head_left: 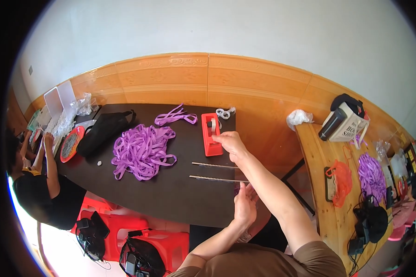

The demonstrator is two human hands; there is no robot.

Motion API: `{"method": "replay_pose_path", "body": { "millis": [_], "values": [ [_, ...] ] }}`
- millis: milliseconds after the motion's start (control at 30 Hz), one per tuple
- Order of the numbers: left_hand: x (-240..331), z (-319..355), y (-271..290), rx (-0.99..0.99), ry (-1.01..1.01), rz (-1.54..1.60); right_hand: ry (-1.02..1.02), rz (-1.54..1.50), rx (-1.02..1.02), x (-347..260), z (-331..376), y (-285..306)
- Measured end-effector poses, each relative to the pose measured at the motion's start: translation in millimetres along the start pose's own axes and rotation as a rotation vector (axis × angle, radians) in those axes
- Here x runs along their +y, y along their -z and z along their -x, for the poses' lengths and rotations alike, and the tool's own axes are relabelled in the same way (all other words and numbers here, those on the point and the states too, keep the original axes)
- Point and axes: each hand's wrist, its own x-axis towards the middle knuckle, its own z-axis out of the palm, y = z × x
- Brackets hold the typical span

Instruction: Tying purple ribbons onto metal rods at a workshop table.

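My right hand (231, 145) reaches over the near part of a red tape dispenser (213, 150), thumb and finger closed at the tape by its roll (211, 124); the strip itself is too fine to see. Closer to me, my left hand (245, 206) is raised at the table's right edge with curled fingers. It is beside the ends of two thin, ridged rods (212, 178), which point left over the table. A bit of purple shows by those fingers, but what they grip is unclear. A heap of purple ribbon (143, 150) lies left of the dispenser.
A smaller ribbon bundle (176, 115) and white-handled scissors (224, 113) lie toward the wall. A black pouch (107, 131) and a red dish (72, 144) sit left, near another person (44, 189). Red stools (164, 240) stand close by; a wooden table (316, 152) is right.
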Motion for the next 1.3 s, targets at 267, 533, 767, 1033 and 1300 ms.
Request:
{"method": "replay_pose_path", "body": {
  "millis": [267, 533, 767, 1033, 1300],
  "values": [
    [-1, -1, 0, 0.036, -0.059, 0.066, 0.054, -0.233, 0.066, -16, 20, -16],
    [-10, -8, 12, -0.005, -0.056, 0.107, 0.049, -0.098, 0.061, 15, 39, -12],
    [-3, -3, 3, 0.001, -0.013, 0.123, 0.348, 0.199, 0.26, 39, 30, -10],
    [3, 0, 1, 0.026, 0.012, 0.09, 0.389, 0.213, 0.245, 43, 31, -14],
    [-10, -11, 6, 0.05, -0.043, 0.092, 0.246, 0.199, -0.07, 33, 30, 33]
  ]
}}
